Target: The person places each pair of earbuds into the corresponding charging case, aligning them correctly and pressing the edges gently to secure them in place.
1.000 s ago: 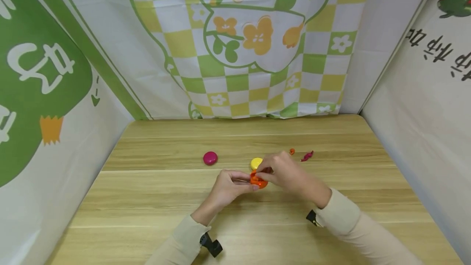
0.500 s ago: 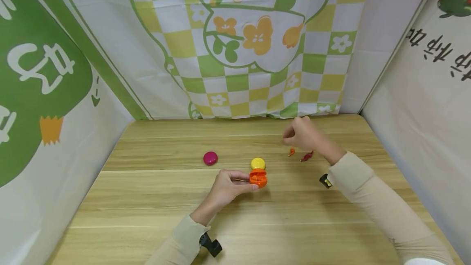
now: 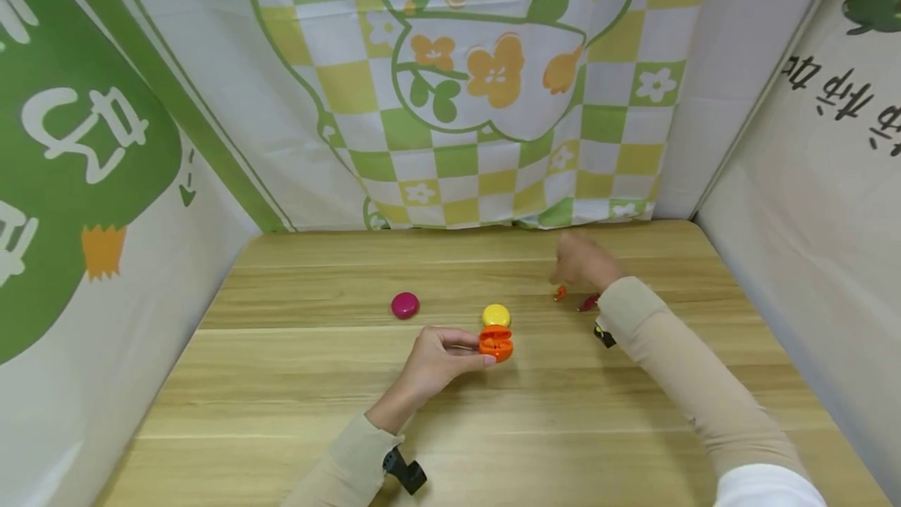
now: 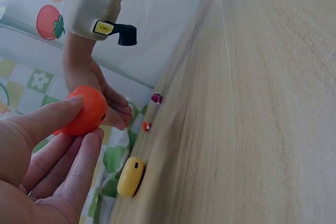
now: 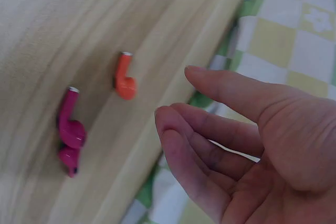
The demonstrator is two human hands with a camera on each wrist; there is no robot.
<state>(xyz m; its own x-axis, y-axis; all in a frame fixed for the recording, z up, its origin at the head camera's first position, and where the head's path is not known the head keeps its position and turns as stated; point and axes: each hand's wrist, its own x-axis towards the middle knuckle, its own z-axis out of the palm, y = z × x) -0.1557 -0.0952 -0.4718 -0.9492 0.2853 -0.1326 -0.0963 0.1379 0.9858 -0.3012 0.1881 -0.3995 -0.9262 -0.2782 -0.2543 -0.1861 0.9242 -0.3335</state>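
Note:
Between thumb and fingers, my left hand [image 3: 432,362] holds an orange earbud case [image 3: 496,346] above the table, its lid raised. What lies inside the case is too small to tell. My right hand [image 3: 583,260] hovers at the back right, thumb and fingers apart and bent, with nothing between them. Nearest to it is a loose orange earbud [image 5: 125,82] lying on the table, not touched. Beside that lie two magenta earbuds [image 5: 72,132] close together; in the head view the right arm partly covers them.
A yellow case [image 3: 496,314] sits on the wooden table [image 3: 317,382] just behind the orange one. Farther left lies a magenta case [image 3: 405,305]. Printed curtains [image 3: 486,178] hang along the table's back edge and at both sides.
My right hand has left the orange case, where its fingers were, and moved back and right, then down near the loose orange earbud. My left hand stays in place with the case.

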